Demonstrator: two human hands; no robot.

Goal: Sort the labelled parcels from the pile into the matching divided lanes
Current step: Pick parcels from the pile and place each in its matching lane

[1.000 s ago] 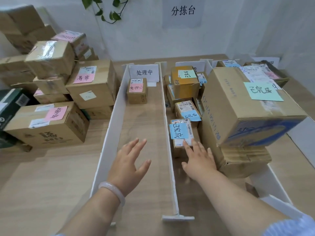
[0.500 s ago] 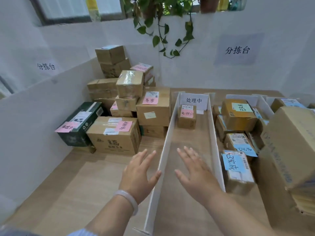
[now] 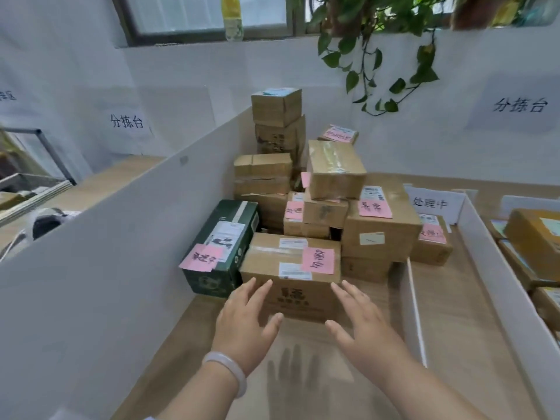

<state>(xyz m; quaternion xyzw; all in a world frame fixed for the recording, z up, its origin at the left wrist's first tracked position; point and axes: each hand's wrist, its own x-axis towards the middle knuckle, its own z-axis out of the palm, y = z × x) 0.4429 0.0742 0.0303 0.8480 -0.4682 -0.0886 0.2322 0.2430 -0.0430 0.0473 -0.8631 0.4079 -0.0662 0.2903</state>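
Note:
A pile of cardboard parcels (image 3: pixel 303 183) with pink notes stands in the corner ahead. At its front lies a long brown box (image 3: pixel 291 262) with a pink note on top. My left hand (image 3: pixel 245 325) and my right hand (image 3: pixel 363 325) hover just in front of that box, a little apart, fingers spread and straight, holding nothing. To the right runs a white divided lane (image 3: pixel 436 298) with a paper sign (image 3: pixel 431 204) at its far end and one small pink-noted parcel (image 3: pixel 431 241) inside.
A dark green box (image 3: pixel 221 250) with a pink note lies left of the brown box, against a tall white partition (image 3: pixel 106 253). Further lanes at the right edge hold more parcels (image 3: pixel 533 241). A plant hangs over the back wall.
My view has swung left from the lanes to the pile. Both hands have moved left out of the lanes and forward, and now hover before the front brown box.

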